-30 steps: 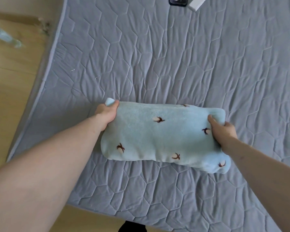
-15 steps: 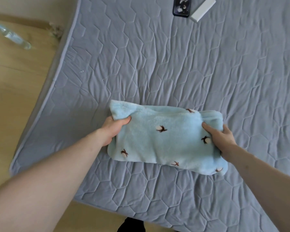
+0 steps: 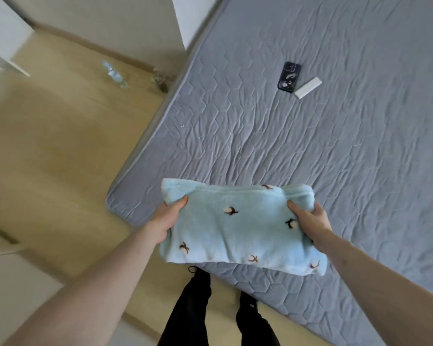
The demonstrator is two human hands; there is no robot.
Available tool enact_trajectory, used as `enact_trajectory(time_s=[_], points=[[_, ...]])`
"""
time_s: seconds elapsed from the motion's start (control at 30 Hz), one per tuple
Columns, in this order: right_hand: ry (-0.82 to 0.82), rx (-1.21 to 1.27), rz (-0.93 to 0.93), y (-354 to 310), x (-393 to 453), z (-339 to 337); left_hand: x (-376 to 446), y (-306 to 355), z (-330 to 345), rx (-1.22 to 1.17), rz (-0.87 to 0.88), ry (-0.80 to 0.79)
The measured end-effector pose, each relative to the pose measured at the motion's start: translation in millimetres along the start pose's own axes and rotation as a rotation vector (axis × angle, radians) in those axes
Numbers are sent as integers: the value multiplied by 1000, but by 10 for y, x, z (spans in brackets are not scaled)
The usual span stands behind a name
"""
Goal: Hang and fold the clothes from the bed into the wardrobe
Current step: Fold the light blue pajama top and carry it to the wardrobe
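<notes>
Gripping folded garment [image 3: 238,228] at both ends, left hand [image 3: 166,219] and right hand [image 3: 308,220] were curled round edges, thumbs on top. Garment was lifted off bed [image 3: 310,151], lower centre of frame. Best carried level, ends pinched firmly, so folds hold until wardrobe.

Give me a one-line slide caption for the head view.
Both hands, left and right, grip a folded blue fleece garment above the bed's corner.
</notes>
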State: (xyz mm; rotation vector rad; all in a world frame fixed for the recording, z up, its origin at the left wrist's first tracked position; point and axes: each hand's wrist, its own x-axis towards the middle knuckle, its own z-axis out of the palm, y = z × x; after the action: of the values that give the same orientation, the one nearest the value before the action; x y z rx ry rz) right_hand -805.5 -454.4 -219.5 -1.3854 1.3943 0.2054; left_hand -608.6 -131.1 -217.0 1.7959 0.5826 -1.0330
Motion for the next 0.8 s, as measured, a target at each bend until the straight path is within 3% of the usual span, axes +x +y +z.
enact_trajectory(time_s=[0.33,0.57,0.8], points=[[-223,-179,-168,-335,-2015,159,-2487,-585,-1366,-158,29,300],[-331,-347,-390,-1062,-2600,890,-2995,-936,-2028,-403,85,460],[-455,-384,-579,-2068,-3333,2406,-3131,-631,-3559,-536,207,543]])
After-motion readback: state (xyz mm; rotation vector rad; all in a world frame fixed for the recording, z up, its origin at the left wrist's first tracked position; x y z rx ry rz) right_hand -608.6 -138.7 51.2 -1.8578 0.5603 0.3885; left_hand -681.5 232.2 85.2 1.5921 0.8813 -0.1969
